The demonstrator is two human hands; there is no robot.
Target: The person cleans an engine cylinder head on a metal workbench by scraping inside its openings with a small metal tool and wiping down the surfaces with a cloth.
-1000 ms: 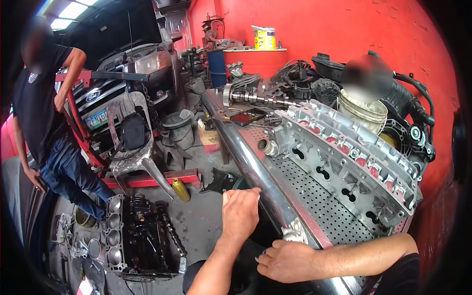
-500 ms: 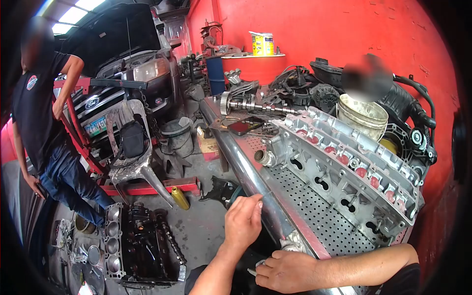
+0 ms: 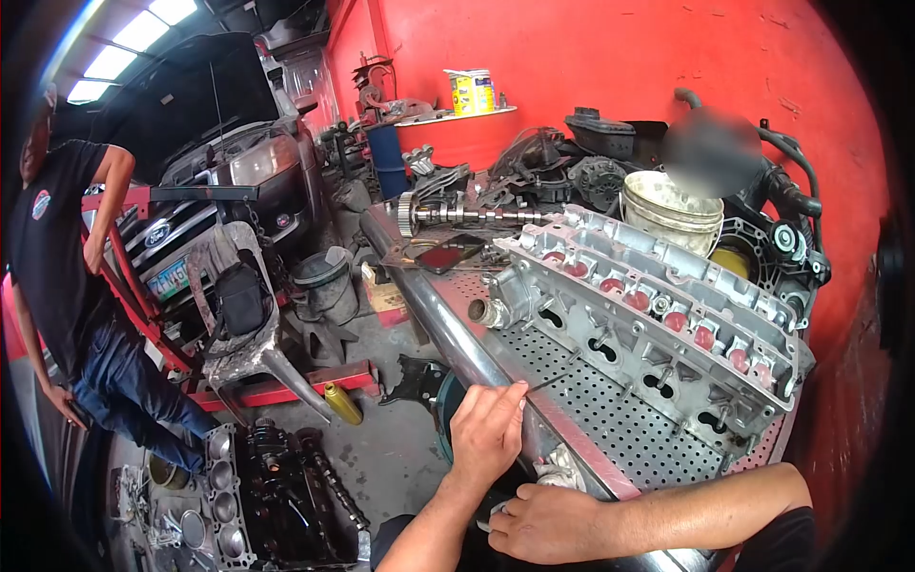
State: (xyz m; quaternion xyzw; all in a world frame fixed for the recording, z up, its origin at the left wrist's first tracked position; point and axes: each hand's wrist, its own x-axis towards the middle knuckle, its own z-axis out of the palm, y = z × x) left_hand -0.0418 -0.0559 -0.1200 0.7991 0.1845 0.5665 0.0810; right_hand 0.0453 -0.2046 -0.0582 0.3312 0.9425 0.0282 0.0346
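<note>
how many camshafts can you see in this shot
2. One camshaft lies across the far end of the perforated bench, beyond the cylinder head. The other camshaft lies on the floor beside the engine block. Clutter by the wall could hide more.

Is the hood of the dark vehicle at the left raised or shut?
Raised. The hood slants upward above the vehicle's headlight and grille, leaving the front end exposed beneath it.

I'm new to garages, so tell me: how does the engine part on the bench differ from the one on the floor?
The cylinder head on the bench is bright silver; the engine block on the floor is dark and grimy. The head shows small red-tipped parts in rows; the block shows large round bores. The left hand is near the head, not the block. Both are bare metal.
</note>
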